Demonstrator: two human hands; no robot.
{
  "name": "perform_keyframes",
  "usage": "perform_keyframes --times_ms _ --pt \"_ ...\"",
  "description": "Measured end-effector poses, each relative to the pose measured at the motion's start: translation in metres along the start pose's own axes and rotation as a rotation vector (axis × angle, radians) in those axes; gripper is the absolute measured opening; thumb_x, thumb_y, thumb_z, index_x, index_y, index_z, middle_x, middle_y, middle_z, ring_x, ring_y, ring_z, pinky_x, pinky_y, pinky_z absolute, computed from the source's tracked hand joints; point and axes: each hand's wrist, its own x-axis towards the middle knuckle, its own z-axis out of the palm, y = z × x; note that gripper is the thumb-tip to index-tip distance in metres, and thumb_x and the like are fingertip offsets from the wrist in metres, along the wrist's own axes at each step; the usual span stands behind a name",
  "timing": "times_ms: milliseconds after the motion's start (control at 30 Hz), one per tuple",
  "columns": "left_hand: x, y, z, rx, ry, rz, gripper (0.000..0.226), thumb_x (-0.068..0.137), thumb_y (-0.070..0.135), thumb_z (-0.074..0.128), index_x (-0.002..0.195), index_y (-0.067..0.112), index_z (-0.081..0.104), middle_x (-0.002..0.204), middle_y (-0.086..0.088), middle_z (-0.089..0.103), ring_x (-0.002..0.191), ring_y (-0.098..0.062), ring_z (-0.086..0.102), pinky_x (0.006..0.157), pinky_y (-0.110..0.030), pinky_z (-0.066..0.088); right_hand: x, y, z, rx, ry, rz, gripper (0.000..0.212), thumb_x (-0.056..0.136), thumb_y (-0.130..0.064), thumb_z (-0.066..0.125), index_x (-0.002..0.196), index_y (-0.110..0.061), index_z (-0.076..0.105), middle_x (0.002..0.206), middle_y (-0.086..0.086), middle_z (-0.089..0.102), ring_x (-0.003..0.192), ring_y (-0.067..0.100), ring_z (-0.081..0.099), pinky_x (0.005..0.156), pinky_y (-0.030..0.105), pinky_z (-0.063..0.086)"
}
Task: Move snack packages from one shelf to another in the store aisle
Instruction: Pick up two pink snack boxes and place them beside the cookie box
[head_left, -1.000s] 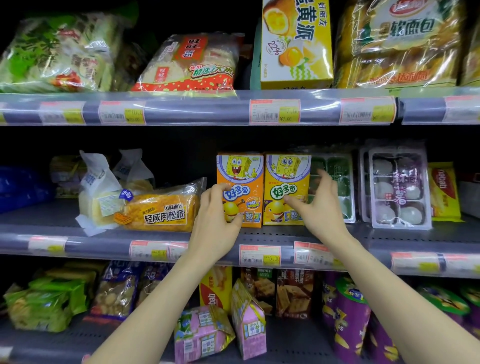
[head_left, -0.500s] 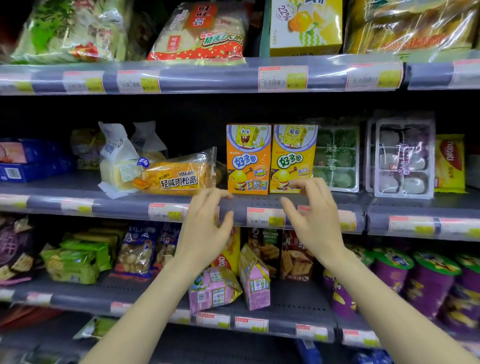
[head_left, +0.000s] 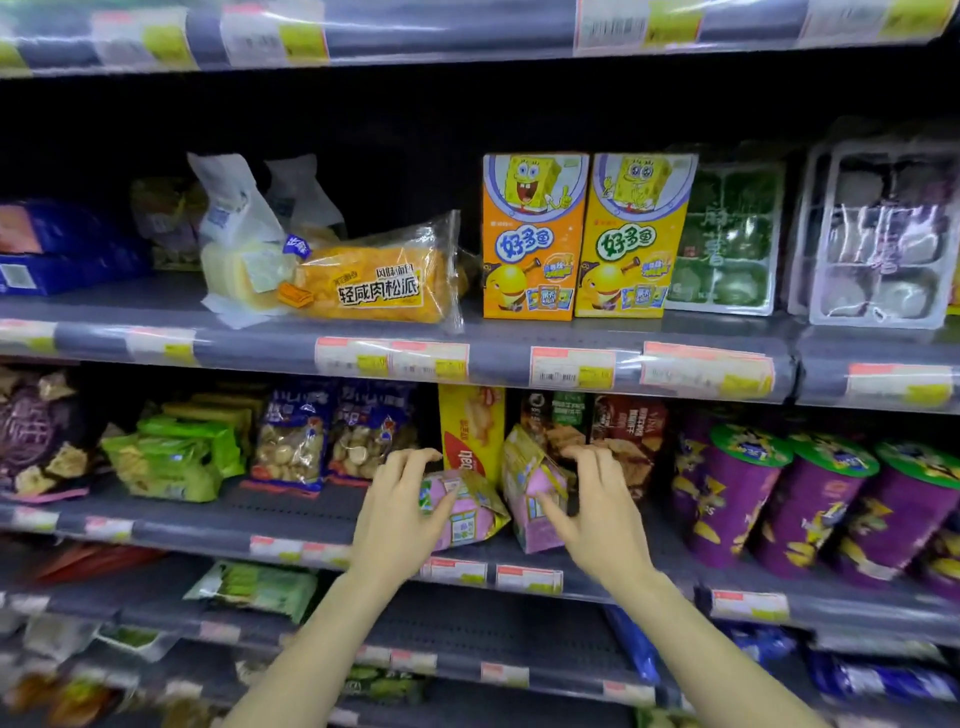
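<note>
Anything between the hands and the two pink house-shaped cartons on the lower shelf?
Nothing visible. The left hand is already at the tipped pink carton, and the right hand is at the upright pink carton. Both cartons sit at the shelf's front edge.

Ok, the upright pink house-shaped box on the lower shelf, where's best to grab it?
Probably the flat side walls of the upright pink box, below the peaked roof, coming from the front. The roof slopes, a grip there would slip. The right hand is already at it, thumb on the front face.
</note>
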Motion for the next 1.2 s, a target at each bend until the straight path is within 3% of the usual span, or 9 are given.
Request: perform_keyframes --times_ms 333,533,700,867,967,1067,1200 --pt "0.021 -0.051 0.028 0.068 -0.271 -0.154 0.077 0.077 0.053 0.066 0.14 0.022 0.035 0.139 -0.008 0.039 0.128 -0.028 0.038 0.104 -0.046 0.038 0.0 0.007 0.049 0.002 -0.056 0.189 0.078 0.075 -0.046 0.07 0.135 -0.012 0.033 0.132 0.012 0.04 0.12 0.031 0.042 0.078 0.04 0.05" --pt "0.034 -0.06 0.036 0.098 -0.461 -0.247 0.108 0.072 0.068 0.063 0.151 0.017 0.01 0.154 -0.012 0.027 0.14 -0.033 0.029 0.109 -0.05 0.032 0.002 0.008 0.064 0.067 -0.115 0.298 0.087 0.075 -0.049 0.067 0.141 -0.022 0.017 0.136 0.007 0.039 0.121 0.028 0.045 0.076 0.041 0.05" --pt "0.042 -0.066 0.033 0.026 -0.539 -0.316 0.098 0.075 0.07 0.058 0.149 0.016 0.021 0.151 -0.011 0.027 0.137 -0.032 0.033 0.109 -0.05 0.035 0.001 0.011 0.067 0.129 -0.123 0.329 0.082 0.076 -0.045 0.067 0.139 -0.026 0.017 0.135 0.005 0.041 0.119 0.027 0.048 0.076 0.041 0.051" --pt "0.044 -0.066 0.03 -0.088 -0.541 -0.328 0.091 0.069 0.06 0.073 0.136 0.009 0.037 0.126 -0.001 0.03 0.115 -0.022 0.05 0.099 -0.035 0.043 -0.002 0.013 0.064 0.171 -0.103 0.333 0.081 0.076 -0.043 0.069 0.137 -0.026 0.019 0.135 0.004 0.04 0.118 0.026 0.049 0.077 0.04 0.052" --pt "0.039 -0.069 0.025 -0.111 -0.53 -0.308 0.081 0.064 0.054 0.08 0.125 0.013 0.045 0.121 0.0 0.029 0.113 -0.02 0.052 0.098 -0.034 0.045 -0.004 0.012 0.062 0.186 -0.093 0.323 0.079 0.075 -0.042 0.07 0.135 -0.028 0.02 0.132 0.003 0.042 0.115 0.026 0.051 0.076 0.041 0.052" --pt "0.032 -0.068 0.023 -0.133 -0.481 -0.291 0.083 0.059 0.048 0.085 0.121 0.014 0.042 0.119 0.001 0.029 0.108 -0.018 0.052 0.096 -0.037 0.047 -0.007 0.011 0.061 0.219 -0.088 0.312 0.077 0.075 -0.039 0.071 0.134 -0.029 0.022 0.129 0.002 0.044 0.113 0.023 0.052 0.076 0.04 0.052" --pt "0.025 -0.068 0.021 -0.218 -0.464 -0.342 0.076 0.058 0.039 0.088 0.113 0.017 0.041 0.105 0.003 0.059 0.088 -0.01 0.064 0.073 -0.029 0.054 -0.01 0.007 0.059 0.281 -0.081 0.297 0.074 0.075 -0.037 0.073 0.131 -0.032 0.025 0.126 -0.003 0.046 0.109 0.017 0.054 0.073 0.033 0.049"
